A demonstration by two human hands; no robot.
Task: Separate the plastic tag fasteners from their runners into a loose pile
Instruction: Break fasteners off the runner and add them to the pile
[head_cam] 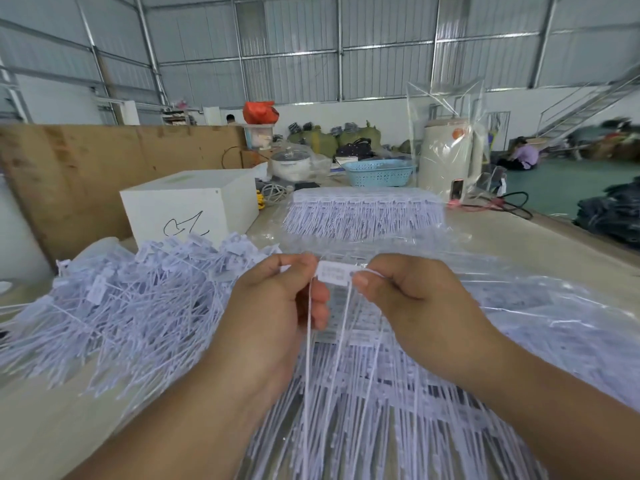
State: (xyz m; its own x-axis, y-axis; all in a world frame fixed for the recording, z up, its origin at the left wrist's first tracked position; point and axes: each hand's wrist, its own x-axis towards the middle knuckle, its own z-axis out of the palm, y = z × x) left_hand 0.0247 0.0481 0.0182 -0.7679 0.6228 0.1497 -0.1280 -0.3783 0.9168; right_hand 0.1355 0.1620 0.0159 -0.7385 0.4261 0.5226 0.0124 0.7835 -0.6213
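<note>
We've got both hands up over the near middle of the bench (540,244), and between them sits one tag fastener (334,273). The left hand (277,306) is curled, thumb and forefinger pinching the left end of the fastener's small white label head; the lower fingers fold in toward the palm. The right hand (412,299) is curled too, its thumb and forefinger nipping the right end of that same head, where a thin loop of filament shows just above the thumbnail. The head lies crosswise, its long axis running left to right between the two grips, printed face toward us. From it thin white tails drop straight down toward the near edge of the bench, so the fastener's long axis runs away-to-near, head at the far end. Beneath the hands we see sheets of fasteners still on their runners (398,403), tails fanned toward the near edge, lying on clear plastic wrap (554,299). Off toward the left edge there's the loose pile (131,299), a tangle pointing every way. Farther back, another stack of runners (363,209) rests mid-bench, tails toward us, with a white box (187,206) toward the far-left and a blue basket (379,172) behind it.
</note>
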